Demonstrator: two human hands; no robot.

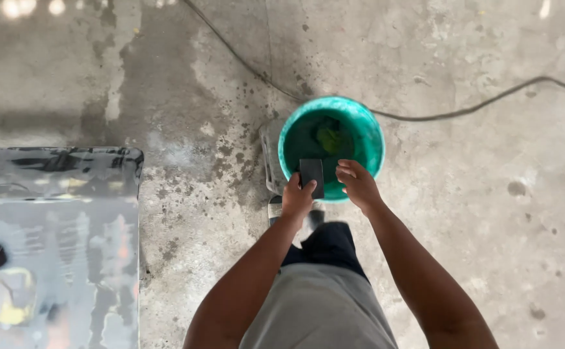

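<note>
Left hand (297, 197): closed around a small dark rectangular block (312, 177), thumb on its near face, fingers wrapped behind. Block stands upright, its upper half over the near rim of a green bucket (369, 132). What the block is made of cannot be told.

Right hand (358, 184): just beside the block on its right, fingers curled loosely, knuckles up, holding nothing that shows. Fingertips come close to the block's right edge; touching or not is unclear. This hand also sits over the bucket's near rim.

Bucket: round, open top, stands on the concrete floor (489, 213) directly ahead of the person. Inside, dark water or shadow, and a green lump (329, 137) toward the far side, well apart from the block. A pale grey object (269, 155) lies against the bucket's left side, partly hidden by the left forearm.

Open room: bare stained concrete to the right of the bucket and beyond it. A thin dark cable (476, 108) runs across the floor behind the bucket, passing just at its far rim, then curving off to the right. To the left, well apart from both hands, the corner of a glossy grey panel (56, 220) with reflections on it; its right edge leaves a strip of floor between panel and bucket.

Below the hands: dark trouser leg and grey shirt of the person.
</note>
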